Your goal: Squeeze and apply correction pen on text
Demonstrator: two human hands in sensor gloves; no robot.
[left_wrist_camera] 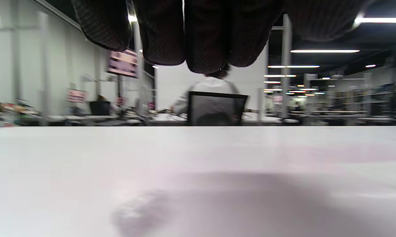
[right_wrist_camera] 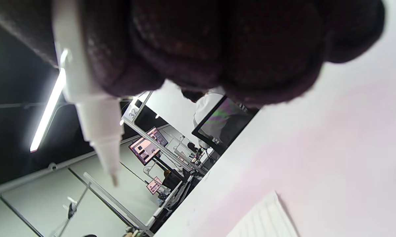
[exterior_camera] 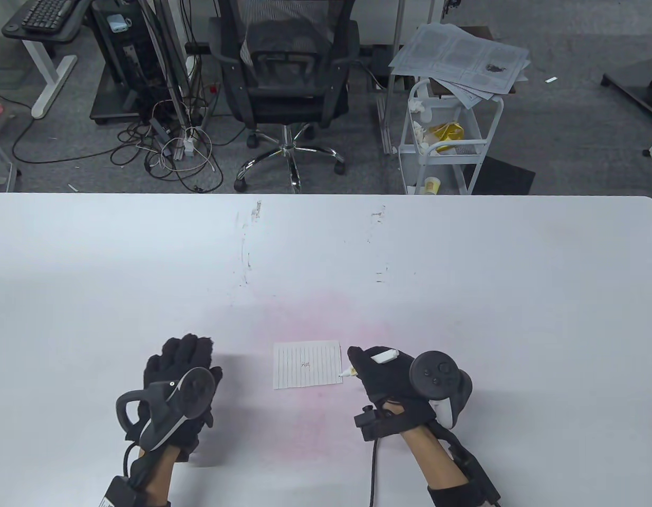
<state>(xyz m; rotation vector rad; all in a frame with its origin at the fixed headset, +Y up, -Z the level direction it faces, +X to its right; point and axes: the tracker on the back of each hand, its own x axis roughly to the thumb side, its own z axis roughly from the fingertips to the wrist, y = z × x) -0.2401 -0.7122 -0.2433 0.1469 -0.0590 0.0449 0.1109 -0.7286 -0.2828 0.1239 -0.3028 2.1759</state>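
Observation:
A small lined paper note (exterior_camera: 307, 365) with a scribble of text at its middle lies on the white table (exterior_camera: 463, 274). My right hand (exterior_camera: 381, 372) grips a white correction pen (exterior_camera: 384, 356), its tip (exterior_camera: 346, 373) pointing left at the note's right edge. The right wrist view shows the pen (right_wrist_camera: 96, 121) under my fingers, tip clear of the table, and a corner of the note (right_wrist_camera: 267, 217). My left hand (exterior_camera: 180, 369) rests on the table left of the note and holds nothing; its fingers (left_wrist_camera: 201, 36) hang at the top of the left wrist view.
The table has scuff marks (exterior_camera: 247, 248) and a faint pink stain (exterior_camera: 315, 327) around the note. Beyond the far edge stand an office chair (exterior_camera: 286, 79) and a white cart (exterior_camera: 447, 132) with papers.

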